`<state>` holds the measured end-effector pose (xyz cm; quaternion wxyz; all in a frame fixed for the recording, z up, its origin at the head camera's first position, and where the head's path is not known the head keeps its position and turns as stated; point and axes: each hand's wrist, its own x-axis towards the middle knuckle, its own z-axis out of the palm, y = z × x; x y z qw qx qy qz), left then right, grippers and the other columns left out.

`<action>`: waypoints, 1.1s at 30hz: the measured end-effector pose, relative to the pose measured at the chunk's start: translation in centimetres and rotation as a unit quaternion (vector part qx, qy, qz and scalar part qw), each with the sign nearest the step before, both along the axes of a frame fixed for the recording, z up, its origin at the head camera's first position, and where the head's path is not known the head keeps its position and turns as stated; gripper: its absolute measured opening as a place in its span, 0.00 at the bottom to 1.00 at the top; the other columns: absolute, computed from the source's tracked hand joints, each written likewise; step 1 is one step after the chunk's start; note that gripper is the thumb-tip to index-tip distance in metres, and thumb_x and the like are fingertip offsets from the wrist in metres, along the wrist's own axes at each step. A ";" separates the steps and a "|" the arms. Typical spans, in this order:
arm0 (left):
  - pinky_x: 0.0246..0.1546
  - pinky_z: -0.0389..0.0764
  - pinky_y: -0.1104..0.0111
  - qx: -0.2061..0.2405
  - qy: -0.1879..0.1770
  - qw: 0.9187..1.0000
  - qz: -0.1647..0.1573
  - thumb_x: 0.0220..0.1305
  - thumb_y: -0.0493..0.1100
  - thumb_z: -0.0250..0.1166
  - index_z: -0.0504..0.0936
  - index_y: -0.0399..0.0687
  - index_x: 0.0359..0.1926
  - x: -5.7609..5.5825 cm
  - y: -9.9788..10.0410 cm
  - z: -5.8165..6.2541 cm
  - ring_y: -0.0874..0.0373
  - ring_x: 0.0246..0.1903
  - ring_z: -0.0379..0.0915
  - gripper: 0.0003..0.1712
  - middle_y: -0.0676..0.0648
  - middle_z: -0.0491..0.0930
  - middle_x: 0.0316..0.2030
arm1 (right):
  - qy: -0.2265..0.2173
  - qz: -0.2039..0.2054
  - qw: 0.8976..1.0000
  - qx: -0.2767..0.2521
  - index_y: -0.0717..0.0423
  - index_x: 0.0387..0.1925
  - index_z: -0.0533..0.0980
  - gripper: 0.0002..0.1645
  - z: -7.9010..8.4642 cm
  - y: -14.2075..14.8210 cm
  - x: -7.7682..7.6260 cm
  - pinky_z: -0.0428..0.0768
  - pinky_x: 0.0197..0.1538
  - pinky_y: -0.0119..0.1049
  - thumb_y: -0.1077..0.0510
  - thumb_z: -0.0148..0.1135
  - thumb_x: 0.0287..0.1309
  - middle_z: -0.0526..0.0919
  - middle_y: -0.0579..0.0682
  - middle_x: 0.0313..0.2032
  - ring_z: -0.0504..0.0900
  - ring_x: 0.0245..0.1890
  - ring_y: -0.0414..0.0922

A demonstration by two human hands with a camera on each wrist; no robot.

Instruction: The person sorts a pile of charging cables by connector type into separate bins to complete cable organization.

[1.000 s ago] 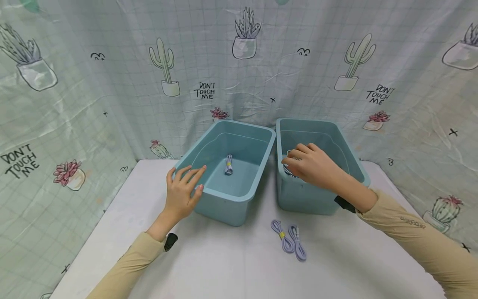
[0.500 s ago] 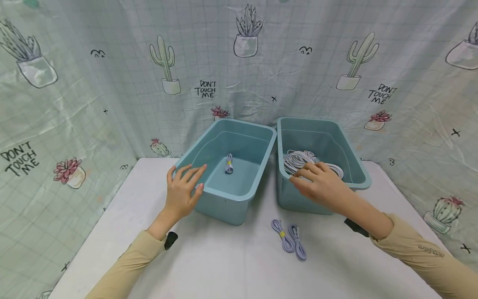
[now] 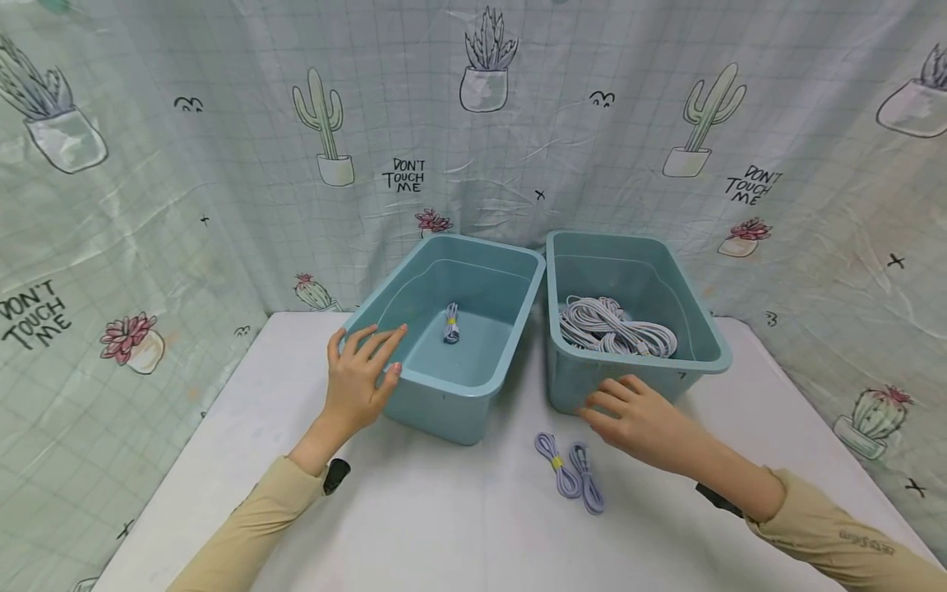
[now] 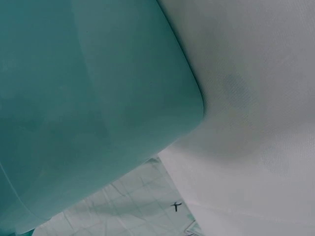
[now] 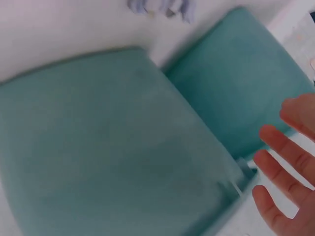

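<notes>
My left hand (image 3: 353, 385) rests at the near left rim of the left blue-green bin (image 3: 444, 386), fingers spread. One bundled cable (image 3: 451, 323) with a yellow tie lies inside that bin. In front of the right bin (image 3: 592, 382), my right hand (image 3: 639, 423) hovers over the table with its fingers loosely bent and nothing in them; the right wrist view shows the fingers (image 5: 280, 169) apart. White coiled cables (image 3: 617, 327) fill the near part of the right bin. Left of my right hand, a lilac cable bundle with a yellow tie (image 3: 558, 465) and another lilac cable bundle (image 3: 587, 478) lie side by side.
Both bins stand near the back of the white table (image 3: 444, 526), close together at their far corners. Behind and at the sides hangs a cactus-print curtain (image 3: 251, 164).
My right hand has come out of the right bin, back toward me and down to its front, uncovering the white cables. The left hand has stayed at the left bin's rim.
</notes>
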<state>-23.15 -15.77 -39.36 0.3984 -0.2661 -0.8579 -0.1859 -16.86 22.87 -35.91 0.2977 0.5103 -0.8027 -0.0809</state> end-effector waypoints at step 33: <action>0.56 0.47 0.41 -0.001 0.004 1.000 0.001 0.65 0.64 0.29 0.71 0.51 0.58 0.0 0.0 -0.1 0.43 0.51 0.67 0.36 0.45 0.78 0.45 | -0.022 0.055 0.987 0.150 0.34 0.38 0.75 0.18 -7.5 -2.1 -2.6 0.68 0.41 0.36 0.57 0.64 0.44 0.76 0.43 0.39 0.71 0.40 0.41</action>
